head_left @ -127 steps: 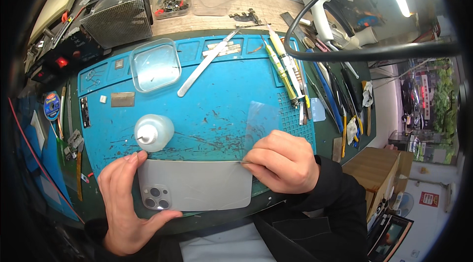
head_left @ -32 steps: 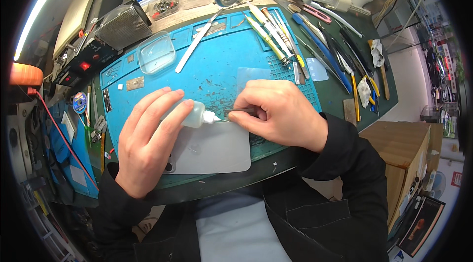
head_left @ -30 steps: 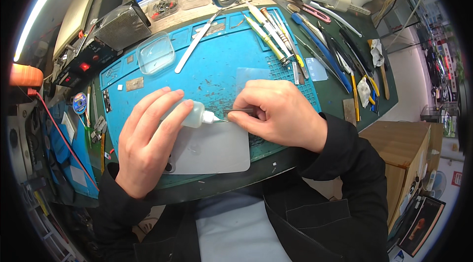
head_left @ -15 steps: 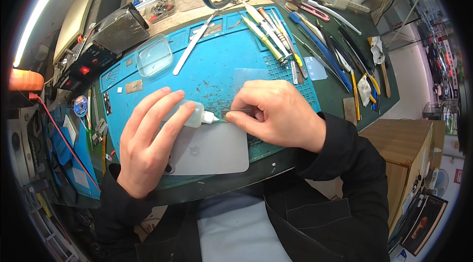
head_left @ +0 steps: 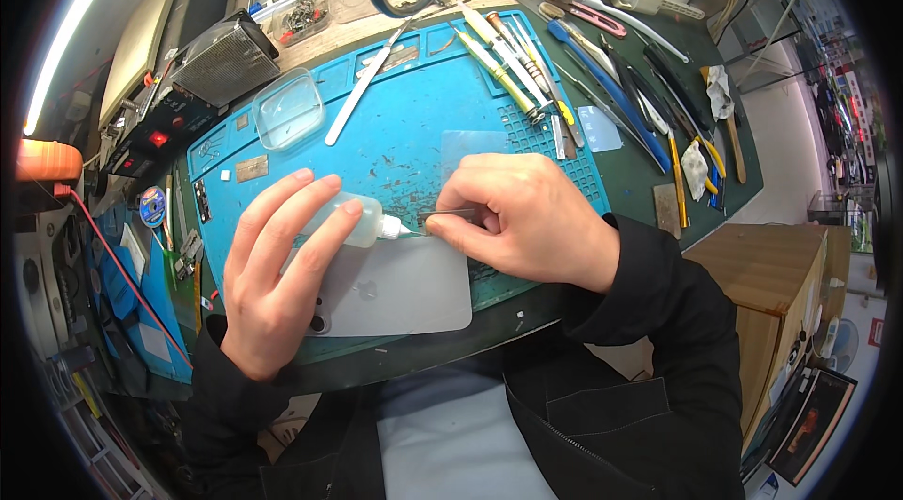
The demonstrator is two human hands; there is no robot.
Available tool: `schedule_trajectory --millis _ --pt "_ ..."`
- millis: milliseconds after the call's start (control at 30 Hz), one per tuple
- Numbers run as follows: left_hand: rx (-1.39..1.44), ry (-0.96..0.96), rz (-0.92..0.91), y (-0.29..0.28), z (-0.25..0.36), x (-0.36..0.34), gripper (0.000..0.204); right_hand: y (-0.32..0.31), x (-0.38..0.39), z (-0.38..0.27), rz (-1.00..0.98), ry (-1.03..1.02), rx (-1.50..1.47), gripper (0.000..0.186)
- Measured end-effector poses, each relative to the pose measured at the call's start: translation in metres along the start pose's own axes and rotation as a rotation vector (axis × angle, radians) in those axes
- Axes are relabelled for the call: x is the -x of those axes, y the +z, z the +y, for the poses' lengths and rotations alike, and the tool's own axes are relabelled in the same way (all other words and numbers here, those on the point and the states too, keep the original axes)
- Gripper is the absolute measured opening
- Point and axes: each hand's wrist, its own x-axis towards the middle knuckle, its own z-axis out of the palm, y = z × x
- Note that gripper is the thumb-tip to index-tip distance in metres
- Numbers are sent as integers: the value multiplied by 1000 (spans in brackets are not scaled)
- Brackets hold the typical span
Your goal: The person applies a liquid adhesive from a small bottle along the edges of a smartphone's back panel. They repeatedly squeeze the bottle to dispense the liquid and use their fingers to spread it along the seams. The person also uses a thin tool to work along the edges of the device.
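Has a grey phone [head_left: 404, 288] flat at lower centre of the frame, back up, long axis running left to right with a slight rise toward the right. Points its camera end left, partly covered by the left hand [head_left: 275, 285]. Sits with its lower long edge near the front edge of the dark green table [head_left: 423, 351]. Leaves room above, on the scratched blue mat [head_left: 390, 157], up to the clear box [head_left: 289, 110] at upper left. Grips a translucent bottle [head_left: 362, 218] in the left hand, fingers spread, nozzle rightward. Pinches a thin dark strip [head_left: 453, 212] between thumb and finger of the right hand [head_left: 522, 222].
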Motion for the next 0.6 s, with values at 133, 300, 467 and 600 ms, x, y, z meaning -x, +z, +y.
schedule_trajectory --millis 133,300,467,600 --pt "2 -2 -15 0 3 -1 43 0 0 -1 4 3 -6 13" --pt "25 -16 -2 1 -1 -1 47 0 1 0 6 6 -2 13" --pt "392 -273 79 6 -7 13 60 0 1 0 7 -8 -3 13" --pt "608 -469 38 8 -7 22 61 0 0 -4 14 52 -34 14"
